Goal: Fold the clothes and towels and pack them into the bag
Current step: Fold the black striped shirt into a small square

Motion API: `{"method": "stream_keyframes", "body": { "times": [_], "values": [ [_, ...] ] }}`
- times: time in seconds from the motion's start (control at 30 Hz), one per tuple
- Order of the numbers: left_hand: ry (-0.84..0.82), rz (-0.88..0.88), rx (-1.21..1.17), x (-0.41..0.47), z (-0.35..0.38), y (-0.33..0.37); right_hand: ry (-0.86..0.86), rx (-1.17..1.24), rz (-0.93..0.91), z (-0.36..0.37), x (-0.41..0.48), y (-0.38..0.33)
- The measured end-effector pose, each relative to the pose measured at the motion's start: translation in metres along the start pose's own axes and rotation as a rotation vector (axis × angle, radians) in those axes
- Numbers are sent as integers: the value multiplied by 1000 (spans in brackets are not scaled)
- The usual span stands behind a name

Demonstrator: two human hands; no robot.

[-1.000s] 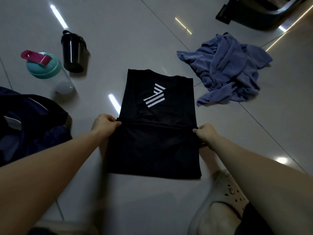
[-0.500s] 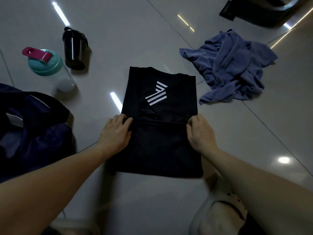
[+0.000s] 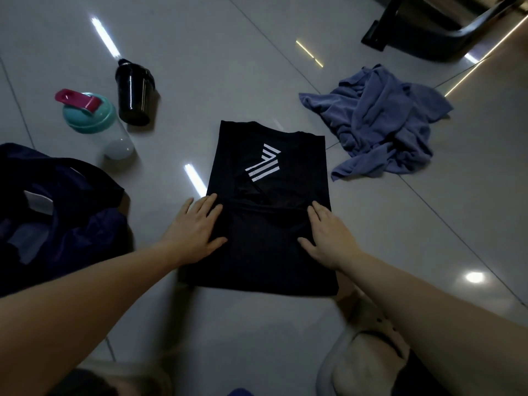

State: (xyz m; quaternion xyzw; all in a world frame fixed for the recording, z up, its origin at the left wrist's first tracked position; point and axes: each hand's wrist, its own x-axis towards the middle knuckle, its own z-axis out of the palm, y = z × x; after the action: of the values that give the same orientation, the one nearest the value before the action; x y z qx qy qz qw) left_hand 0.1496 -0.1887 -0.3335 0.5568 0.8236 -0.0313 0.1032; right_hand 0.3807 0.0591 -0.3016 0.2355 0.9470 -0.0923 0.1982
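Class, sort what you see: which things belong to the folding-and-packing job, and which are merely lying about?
Job: black folded shirt with white stripes, pressed by left hand and right hand; crumpled blue-grey towel; dark navy fabric bag.
Lying about: black plastic shaker cup; clear bottle with teal lid; dark chair base.

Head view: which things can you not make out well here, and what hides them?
1) Bag, head view: the left edge cuts it off; darkness hides its inside.
2) Black shirt, head view: the left hand and right hand cover parts of its sides.
3) Dark furniture, head view: the top edge cuts it off; its kind is unclear.
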Motion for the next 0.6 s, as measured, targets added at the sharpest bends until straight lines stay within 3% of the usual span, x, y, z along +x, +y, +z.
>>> {"method": "stream_keyframes", "body": {
  "times": [0.07, 0.13, 0.23, 0.43, 0.6],
  "values": [
    [69, 179, -1, -23, -1, 1, 63, -87, -80, -2, -19, -6],
    [52, 275, 2, -46, 1, 5, 22, -155, -172, 7, -38, -9],
    [-22, 267, 34, -71, 8, 8, -92, -196, -176, 23, -59, -7],
    [-137, 298, 175, -80, 2, 11, -128, -376, -244, 37, -77, -1],
    [-103, 315, 287, -77, -1, 19, -120, -402, -232, 44, -79, -10]
  ]
}}
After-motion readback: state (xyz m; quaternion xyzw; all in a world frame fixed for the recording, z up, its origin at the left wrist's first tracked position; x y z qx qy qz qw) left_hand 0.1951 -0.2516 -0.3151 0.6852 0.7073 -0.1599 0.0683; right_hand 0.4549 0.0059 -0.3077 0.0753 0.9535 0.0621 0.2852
